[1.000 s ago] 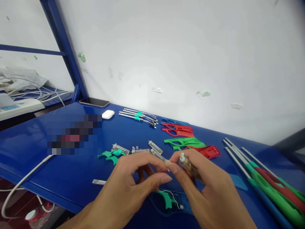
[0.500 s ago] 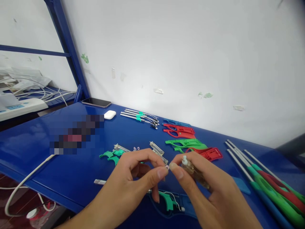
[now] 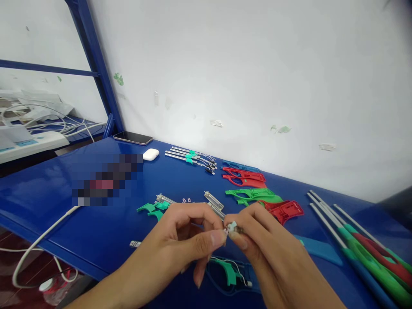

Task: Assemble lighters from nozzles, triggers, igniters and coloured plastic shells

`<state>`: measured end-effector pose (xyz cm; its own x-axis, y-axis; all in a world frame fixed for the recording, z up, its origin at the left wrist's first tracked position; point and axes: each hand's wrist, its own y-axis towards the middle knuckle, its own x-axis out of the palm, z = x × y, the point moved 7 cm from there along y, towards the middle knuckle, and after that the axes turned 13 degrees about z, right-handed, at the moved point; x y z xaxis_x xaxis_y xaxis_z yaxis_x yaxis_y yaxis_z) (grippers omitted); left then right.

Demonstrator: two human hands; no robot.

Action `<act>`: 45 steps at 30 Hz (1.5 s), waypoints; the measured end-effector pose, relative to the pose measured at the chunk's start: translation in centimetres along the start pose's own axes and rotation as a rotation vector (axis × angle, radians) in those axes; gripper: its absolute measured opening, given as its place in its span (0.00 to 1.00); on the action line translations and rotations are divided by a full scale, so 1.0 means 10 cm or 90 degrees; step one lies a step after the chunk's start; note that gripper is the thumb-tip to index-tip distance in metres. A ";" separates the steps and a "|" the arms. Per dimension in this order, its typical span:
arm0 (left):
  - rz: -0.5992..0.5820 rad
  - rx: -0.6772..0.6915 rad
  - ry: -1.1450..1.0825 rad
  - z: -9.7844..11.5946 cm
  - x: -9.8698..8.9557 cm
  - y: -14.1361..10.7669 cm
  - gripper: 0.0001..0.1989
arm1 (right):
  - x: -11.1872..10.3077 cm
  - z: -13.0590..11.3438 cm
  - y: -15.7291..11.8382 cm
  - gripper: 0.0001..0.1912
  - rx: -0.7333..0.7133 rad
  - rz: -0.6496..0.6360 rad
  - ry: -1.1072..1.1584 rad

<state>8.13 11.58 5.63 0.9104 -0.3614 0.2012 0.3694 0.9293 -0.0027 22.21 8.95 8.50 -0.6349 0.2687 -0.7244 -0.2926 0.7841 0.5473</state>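
My left hand [image 3: 189,236] pinches a tiny pale pink piece [image 3: 225,232] between thumb and forefinger. Against it, my right hand [image 3: 267,240] holds a small clear lighter tank with a pale valve top [image 3: 232,226]; most of its body is hidden by the fingers. The two hands meet fingertip to fingertip. Below them lies a blue casing half [image 3: 252,270] with a green trigger [image 3: 229,273] and a white wire in it. More clear tanks [image 3: 213,200] and green triggers [image 3: 156,209] rest just beyond my left hand.
Red casing halves [image 3: 286,211] and green ones [image 3: 247,194] lie behind my right hand. Metal rods with wires [image 3: 189,159] are near the wall. Finished-looking long lighters [image 3: 370,253] lie at right. A phone [image 3: 133,137], white case [image 3: 151,154] and cable [image 3: 41,240] are at left.
My right hand has turned the tank and brought its valve top leftward, up to the tiny piece in my left hand. The view has shifted slightly.
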 end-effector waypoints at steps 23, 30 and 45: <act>0.019 0.000 0.109 0.06 -0.04 -0.07 0.16 | -0.01 -0.04 0.02 0.21 -0.079 0.008 -0.046; 0.053 0.015 0.089 0.09 -0.04 -0.06 0.13 | 0.03 -0.05 0.01 0.18 -0.136 0.022 -0.100; 0.040 -0.003 0.107 0.03 -0.13 -0.02 0.17 | 0.02 -0.18 0.03 0.22 -0.169 0.101 -0.150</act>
<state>6.79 11.88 5.63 0.9498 -0.3108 0.0343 0.3115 0.9502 -0.0144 20.74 8.28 9.29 -0.5142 0.5209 -0.6813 -0.3985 0.5583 0.7276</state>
